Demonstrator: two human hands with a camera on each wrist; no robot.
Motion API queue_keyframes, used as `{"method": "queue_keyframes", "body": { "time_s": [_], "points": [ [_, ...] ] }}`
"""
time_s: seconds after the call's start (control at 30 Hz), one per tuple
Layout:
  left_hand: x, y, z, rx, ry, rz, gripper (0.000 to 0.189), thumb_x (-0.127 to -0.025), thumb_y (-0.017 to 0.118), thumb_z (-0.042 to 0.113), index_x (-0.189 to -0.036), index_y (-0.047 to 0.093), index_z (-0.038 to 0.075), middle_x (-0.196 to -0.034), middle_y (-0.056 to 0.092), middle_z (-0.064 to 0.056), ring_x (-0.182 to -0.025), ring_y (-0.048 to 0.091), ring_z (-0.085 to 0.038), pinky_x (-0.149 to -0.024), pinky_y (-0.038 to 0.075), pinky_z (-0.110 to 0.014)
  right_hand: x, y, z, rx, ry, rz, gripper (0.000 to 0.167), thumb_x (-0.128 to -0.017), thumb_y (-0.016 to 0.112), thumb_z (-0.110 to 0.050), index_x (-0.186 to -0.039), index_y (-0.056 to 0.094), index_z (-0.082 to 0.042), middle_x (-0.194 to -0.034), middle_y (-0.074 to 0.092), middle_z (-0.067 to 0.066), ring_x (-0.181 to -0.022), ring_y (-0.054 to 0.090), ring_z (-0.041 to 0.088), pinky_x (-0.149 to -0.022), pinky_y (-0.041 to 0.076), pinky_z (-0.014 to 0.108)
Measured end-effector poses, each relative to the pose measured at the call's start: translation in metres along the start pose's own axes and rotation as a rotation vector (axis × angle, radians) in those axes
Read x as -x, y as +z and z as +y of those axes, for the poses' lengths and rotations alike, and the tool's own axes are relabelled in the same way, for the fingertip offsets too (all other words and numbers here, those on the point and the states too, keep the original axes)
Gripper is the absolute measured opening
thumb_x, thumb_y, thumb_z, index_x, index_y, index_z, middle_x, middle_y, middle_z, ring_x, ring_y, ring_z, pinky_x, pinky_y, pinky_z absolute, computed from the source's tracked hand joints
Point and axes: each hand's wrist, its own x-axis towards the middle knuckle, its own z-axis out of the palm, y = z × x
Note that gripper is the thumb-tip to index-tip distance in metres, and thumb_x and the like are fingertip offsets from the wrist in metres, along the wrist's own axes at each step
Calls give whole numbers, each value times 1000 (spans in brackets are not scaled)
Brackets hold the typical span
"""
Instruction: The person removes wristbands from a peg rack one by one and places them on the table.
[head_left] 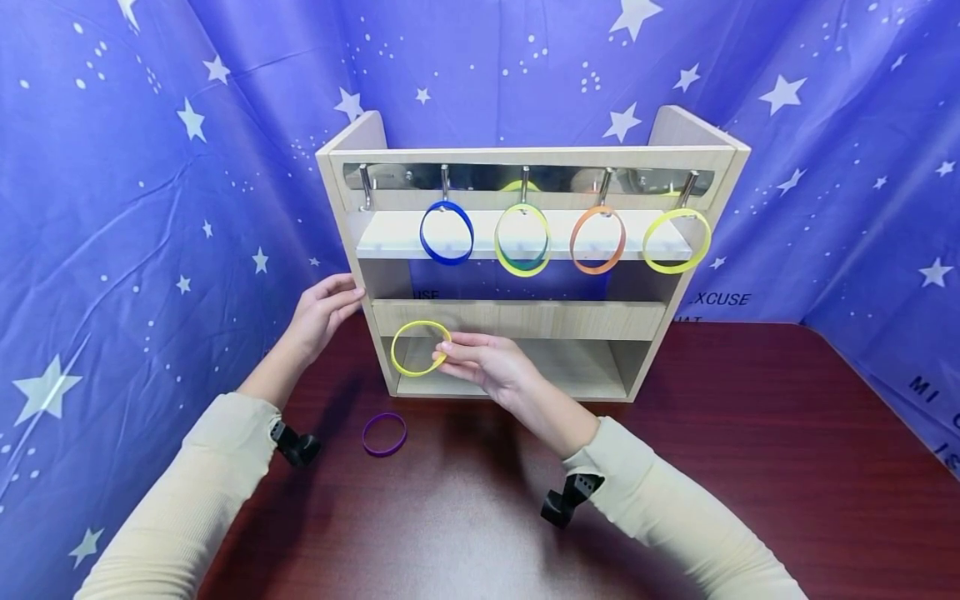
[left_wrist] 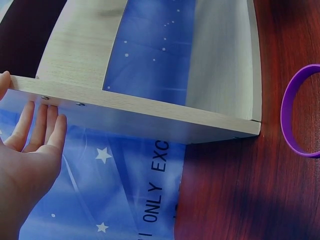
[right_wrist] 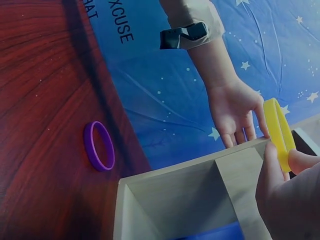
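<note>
Between thumb and fingers, my right hand (head_left: 491, 367) pinches a yellow silicone wristband (head_left: 393, 354), held up in front of the wooden shelf unit (head_left: 517, 321). Fairly straight fingers of my left hand (left_wrist: 32, 160) rest against the outer side panel of the unit, with the thumb by its front edge. Along the metal rail (head_left: 487, 177) hang a blue band (head_left: 424, 242), a yellow band with a green one (head_left: 498, 242), an orange band (head_left: 574, 242) and another yellow band (head_left: 707, 242). The leftmost hook (head_left: 365, 185) holds no band. A purple wristband (head_left: 384, 452) lies on the table.
The unit stands on a dark red wooden table (head_left: 750, 450), with a white shelf board (head_left: 390, 237) behind the hanging bands. A blue star-printed curtain (head_left: 465, 75) surrounds the table at the back and sides. Each sleeve cuff carries a small black camera (head_left: 570, 500).
</note>
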Motion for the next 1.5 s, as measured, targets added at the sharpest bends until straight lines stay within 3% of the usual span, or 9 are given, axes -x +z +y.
{"method": "queue_keyframes", "body": {
  "time_s": [0.2, 0.4, 0.57, 0.8, 1.07, 1.3, 1.5],
  "points": [
    [1, 0, 0, -5, -10, 4, 24, -92, 50, -6, -97, 61, 14, -96, 60, 3, -91, 63, -3, -87, 52, -13, -2, -3, 5, -2, 42, 6, 44, -91, 51, 12, -135, 43, 13, -82, 67, 4, -76, 68, 11, -87, 56, 30],
    [0, 1, 2, -17, -21, 5, 20, -92, 51, -4, -102, 58, 12, -97, 61, 3, -91, 63, -2, -87, 52, -13, -5, -9, 15, 31, 64, 18, 42, -91, 52, 11, -133, 46, 12, -95, 67, 12, -78, 68, 11, -93, 53, 35],
    [1, 0, 2, -17, -20, 8, 19, -92, 52, -3, -103, 57, 11, -98, 60, 3, -91, 63, -2, -87, 52, -13, -7, -14, 27, 42, 81, 19, 39, -91, 53, 10, -129, 48, 12, -82, 68, 4, -78, 67, 11, -87, 57, 32],
    [1, 0, 1, 5, -22, 7, 23, -91, 51, -5, -96, 62, 15, -96, 60, 2, -90, 63, -2, -87, 53, -13, -9, -19, 39, 30, 85, 34, 41, -90, 54, 11, -131, 46, 13, -80, 67, 4, -82, 67, 14, -91, 56, 36],
    [0, 0, 0, 14, -20, 12, 25, -91, 51, -5, -95, 63, 16, -95, 61, 3, -90, 64, -2, -86, 53, -13, -13, -28, 50, 41, 90, 77, 44, -89, 56, 10, -131, 44, 16, -101, 68, 18, -82, 67, 16, -92, 55, 37],
    [1, -1, 0, 7, -20, 13, 25, -92, 50, -6, -95, 63, 16, -93, 61, 4, -90, 63, -2, -87, 53, -13, -18, -33, 59, 52, 108, 70, 43, -90, 56, 9, -131, 43, 16, -79, 69, 5, -79, 69, 15, -89, 57, 34],
    [1, 0, 0, 11, -20, 12, 24, -92, 50, -5, -96, 62, 15, -94, 61, 4, -90, 63, -3, -87, 52, -13, -21, -34, 66, 71, 114, 81, 40, -90, 57, 8, -128, 47, 16, -79, 69, 4, -83, 69, 17, -85, 58, 32]
  ]
}}
